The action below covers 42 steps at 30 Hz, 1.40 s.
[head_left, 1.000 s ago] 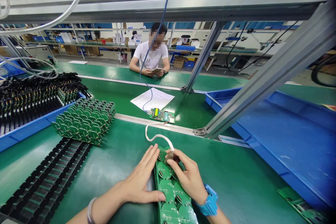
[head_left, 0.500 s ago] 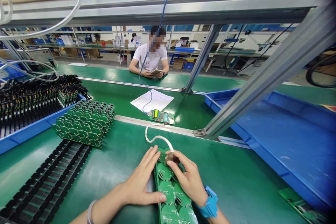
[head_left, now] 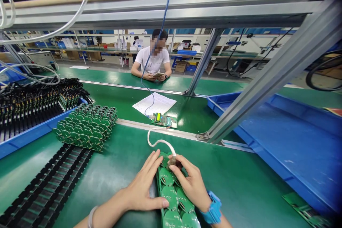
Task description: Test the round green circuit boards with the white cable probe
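Observation:
A long green panel of round circuit boards point(head_left: 171, 197) lies on the bench in front of me. My left hand point(head_left: 144, 187) rests along its left edge, fingers stretched out and thumb on a board. At the panel's far end, my right hand point(head_left: 191, 181) pinches a brownish connector point(head_left: 172, 161) against the boards; its underside is hidden. From the connector a white cable point(head_left: 161, 141) curves back to a small circuit board with a lit yellow-green display point(head_left: 158, 117). That board lies beside a printed sheet of paper point(head_left: 157, 102).
Stacked round green boards point(head_left: 87, 126) stand at left by a black slotted rack point(head_left: 50, 181). A blue tray point(head_left: 34, 131) holds boards with black cables. A large blue tray point(head_left: 280, 124) and a slanted metal post point(head_left: 256, 78) are at right. A person point(head_left: 152, 58) sits opposite.
The view has shifted very slightly. Both hands, the connector and the panel keep nearly the same positions.

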{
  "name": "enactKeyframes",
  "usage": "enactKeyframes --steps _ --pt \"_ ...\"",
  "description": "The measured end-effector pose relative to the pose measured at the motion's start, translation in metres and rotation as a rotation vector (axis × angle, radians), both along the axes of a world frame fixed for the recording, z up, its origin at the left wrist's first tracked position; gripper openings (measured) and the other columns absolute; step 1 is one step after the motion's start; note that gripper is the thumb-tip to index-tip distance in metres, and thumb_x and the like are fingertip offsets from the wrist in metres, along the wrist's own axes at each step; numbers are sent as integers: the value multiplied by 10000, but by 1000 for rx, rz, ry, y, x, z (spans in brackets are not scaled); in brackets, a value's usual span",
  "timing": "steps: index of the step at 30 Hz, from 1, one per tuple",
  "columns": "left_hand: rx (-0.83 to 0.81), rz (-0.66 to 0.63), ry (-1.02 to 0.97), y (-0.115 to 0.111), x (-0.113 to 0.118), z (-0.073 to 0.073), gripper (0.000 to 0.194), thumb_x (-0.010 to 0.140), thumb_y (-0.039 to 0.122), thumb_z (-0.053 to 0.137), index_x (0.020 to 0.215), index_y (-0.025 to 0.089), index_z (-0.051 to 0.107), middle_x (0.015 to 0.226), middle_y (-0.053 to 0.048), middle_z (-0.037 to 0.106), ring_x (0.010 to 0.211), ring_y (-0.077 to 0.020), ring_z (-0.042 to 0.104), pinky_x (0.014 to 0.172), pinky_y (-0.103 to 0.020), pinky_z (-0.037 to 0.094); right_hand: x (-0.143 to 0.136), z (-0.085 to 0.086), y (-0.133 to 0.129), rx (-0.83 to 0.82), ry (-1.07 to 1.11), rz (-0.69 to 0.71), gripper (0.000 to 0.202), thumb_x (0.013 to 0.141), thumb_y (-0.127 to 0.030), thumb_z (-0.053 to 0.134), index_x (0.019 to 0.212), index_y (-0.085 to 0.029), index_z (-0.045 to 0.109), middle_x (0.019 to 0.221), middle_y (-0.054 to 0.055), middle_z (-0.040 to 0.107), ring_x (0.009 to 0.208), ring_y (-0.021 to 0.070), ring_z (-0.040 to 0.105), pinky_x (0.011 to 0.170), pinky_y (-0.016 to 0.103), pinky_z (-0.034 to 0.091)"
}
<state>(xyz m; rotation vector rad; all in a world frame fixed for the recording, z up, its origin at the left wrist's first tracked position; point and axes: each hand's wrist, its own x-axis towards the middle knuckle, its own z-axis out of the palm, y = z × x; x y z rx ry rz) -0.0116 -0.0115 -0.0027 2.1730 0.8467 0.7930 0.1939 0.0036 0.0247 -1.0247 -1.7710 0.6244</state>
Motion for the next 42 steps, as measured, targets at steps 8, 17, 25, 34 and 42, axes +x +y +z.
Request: enactKeyframes --steps 8,17,25,34,42 --pt "44 45 -9 0 3 1 975 833 783 465 1552 250 77 1620 -84 -5 1468 -372 21 1183 -543 95 0 -1 0 8 1 4 145 942 -265 569 1056 -212 642 846 25 696 711 175 636 657 247 516" --pt "21 14 -9 0 1 1 966 844 767 472 1551 277 32 1620 -74 8 1470 -354 69 1180 -539 142 0 -1 0 12 7 15 144 939 -245 573 1064 -214 638 855 19 699 728 168 645 667 236 519" --pt "21 6 -21 1 1 -2 966 842 764 480 1551 268 50 1620 -81 13 1470 -351 76 1182 -522 160 0 0 0 18 2 11 141 936 -238 575 1061 -214 636 847 14 697 719 162 641 664 232 517" --pt "9 9 -11 0 1 0 966 845 768 470 1552 264 45 1620 -76 3 1471 -346 69 1184 -519 157 1 1 0 10 -5 13 142 929 -243 583 1056 -206 637 852 24 705 728 167 648 677 237 519" --pt "0 4 -6 0 0 3 968 845 760 481 1552 253 55 1619 -84 7 1472 -346 65 1182 -520 159 9 20 -13 -140 -11 29 93 923 -280 578 969 -206 611 799 11 679 690 161 624 651 236 505"
